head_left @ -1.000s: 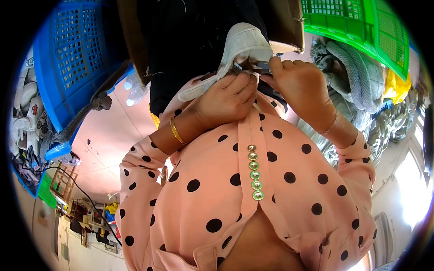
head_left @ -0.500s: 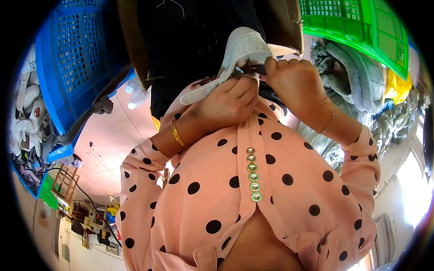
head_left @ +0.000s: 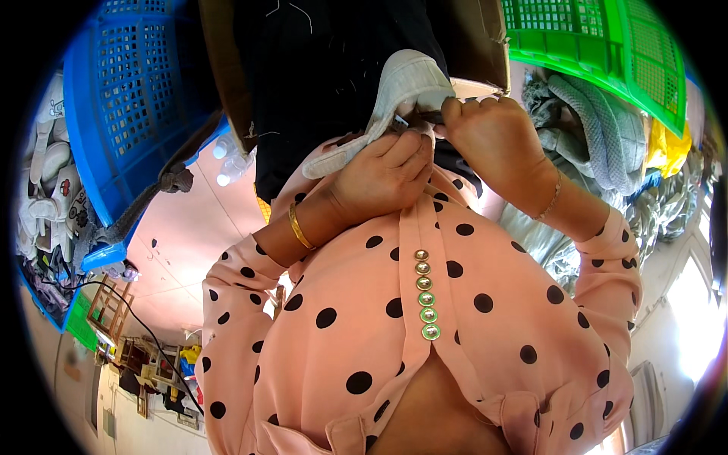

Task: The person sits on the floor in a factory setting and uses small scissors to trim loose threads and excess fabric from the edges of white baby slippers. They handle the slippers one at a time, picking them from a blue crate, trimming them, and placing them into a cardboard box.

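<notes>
A white fabric slipper (head_left: 409, 82) lies over my lap, its pale curved edge running down to the left. My left hand (head_left: 385, 167) is closed on the slipper's near side, fingers pinched at its opening. Just above those fingers a small pale tag (head_left: 400, 121) shows inside the opening. My right hand (head_left: 489, 136) is curled closed at the slipper's right edge. From its fingers a small dark tool (head_left: 432, 117) points left into the opening; most of it is hidden, so its kind cannot be made out.
A blue plastic crate (head_left: 91, 152) stands at the left beside a pile of pale slippers (head_left: 57, 182). A green crate (head_left: 644, 68) is at the upper right, above grey knitted pieces (head_left: 599, 129). A cardboard box (head_left: 478, 45) and plastic bottles (head_left: 233, 163) are close by.
Almost nothing differs. The slipper and both hands hold nearly the same place, with only a slight shift of the whole view.
</notes>
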### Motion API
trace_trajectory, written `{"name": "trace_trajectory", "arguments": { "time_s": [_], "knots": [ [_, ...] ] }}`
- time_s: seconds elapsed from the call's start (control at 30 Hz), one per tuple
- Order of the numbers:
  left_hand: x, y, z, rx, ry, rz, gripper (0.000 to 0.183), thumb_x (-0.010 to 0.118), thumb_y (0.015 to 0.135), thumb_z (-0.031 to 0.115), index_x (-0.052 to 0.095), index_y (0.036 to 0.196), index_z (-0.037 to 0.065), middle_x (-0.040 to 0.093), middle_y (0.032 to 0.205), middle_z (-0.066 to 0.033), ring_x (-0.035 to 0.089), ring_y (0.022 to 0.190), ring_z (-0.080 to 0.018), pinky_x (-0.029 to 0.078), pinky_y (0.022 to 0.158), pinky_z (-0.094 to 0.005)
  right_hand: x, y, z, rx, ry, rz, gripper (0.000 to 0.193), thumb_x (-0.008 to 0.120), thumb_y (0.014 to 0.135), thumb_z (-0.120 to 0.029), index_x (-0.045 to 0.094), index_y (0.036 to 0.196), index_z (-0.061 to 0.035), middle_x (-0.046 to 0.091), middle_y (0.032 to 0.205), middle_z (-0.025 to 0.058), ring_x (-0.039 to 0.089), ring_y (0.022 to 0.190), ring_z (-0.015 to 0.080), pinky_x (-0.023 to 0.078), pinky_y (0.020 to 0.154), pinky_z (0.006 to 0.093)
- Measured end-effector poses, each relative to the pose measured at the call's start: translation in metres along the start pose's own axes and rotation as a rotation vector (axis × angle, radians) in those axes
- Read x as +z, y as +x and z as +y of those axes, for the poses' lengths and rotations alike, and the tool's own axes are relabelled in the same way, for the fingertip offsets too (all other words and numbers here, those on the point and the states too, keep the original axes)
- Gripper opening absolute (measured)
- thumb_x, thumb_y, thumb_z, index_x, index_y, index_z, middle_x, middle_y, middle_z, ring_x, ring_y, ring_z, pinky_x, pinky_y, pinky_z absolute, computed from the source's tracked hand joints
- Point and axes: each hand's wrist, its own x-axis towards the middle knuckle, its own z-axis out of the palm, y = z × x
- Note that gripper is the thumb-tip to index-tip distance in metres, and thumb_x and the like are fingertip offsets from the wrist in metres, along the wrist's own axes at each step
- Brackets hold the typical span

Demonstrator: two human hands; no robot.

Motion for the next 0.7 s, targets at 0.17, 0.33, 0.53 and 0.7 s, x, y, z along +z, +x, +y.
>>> {"name": "trace_trajectory", "arguments": {
  "time_s": [0.17, 0.33, 0.53, 0.7],
  "knots": [
    [-0.001, -0.001, 0.000, 0.005, 0.002, -0.016, 0.033, 0.063, 0.070, 0.009, 0.068, 0.101, -0.002, 0.062, 0.105, -0.0075, 0.059, 0.089, -0.0170, 0.050, 0.072, -0.0263, 0.002, -0.001, 0.006, -0.014, 0.062, 0.018, 0.013, 0.068, 0.076, -0.015, 0.058, 0.077, -0.0064, 0.058, 0.056, 0.0028, 0.064, 0.054, 0.0172, 0.046, 0.048, 0.0276],
    [-0.002, -0.002, 0.000, 0.002, -0.007, -0.012, 0.030, 0.062, 0.071, 0.010, 0.069, 0.097, -0.003, 0.063, 0.104, -0.0097, 0.059, 0.093, -0.0193, 0.050, 0.074, -0.0261, -0.003, -0.019, 0.004, 0.094, 0.189, 0.053, 0.030, 0.063, 0.090, -0.032, 0.057, 0.077, -0.0057, 0.059, 0.055, 0.0057, 0.063, 0.051, 0.0212, 0.046, 0.045, 0.0293],
    [0.003, -0.002, 0.001, 0.048, 0.043, -0.005, 0.028, 0.060, 0.071, 0.012, 0.069, 0.091, -0.003, 0.065, 0.104, -0.0133, 0.059, 0.095, -0.0222, 0.050, 0.077, -0.0272, 0.003, -0.029, -0.009, 0.209, 0.218, -0.010, 0.033, 0.061, 0.092, -0.035, 0.055, 0.076, -0.0069, 0.060, 0.056, 0.0065, 0.064, 0.051, 0.0210, 0.046, 0.045, 0.0301],
    [-0.002, 0.000, 0.003, 0.040, 0.056, -0.076, 0.033, 0.061, 0.073, 0.009, 0.068, 0.103, -0.004, 0.064, 0.107, -0.0095, 0.061, 0.094, -0.0180, 0.051, 0.077, -0.0250, 0.002, -0.030, -0.017, 0.299, 0.291, -0.002, 0.033, 0.060, 0.094, -0.035, 0.055, 0.075, -0.0074, 0.060, 0.057, 0.0068, 0.064, 0.051, 0.0227, 0.045, 0.044, 0.0316]
  ]
}}
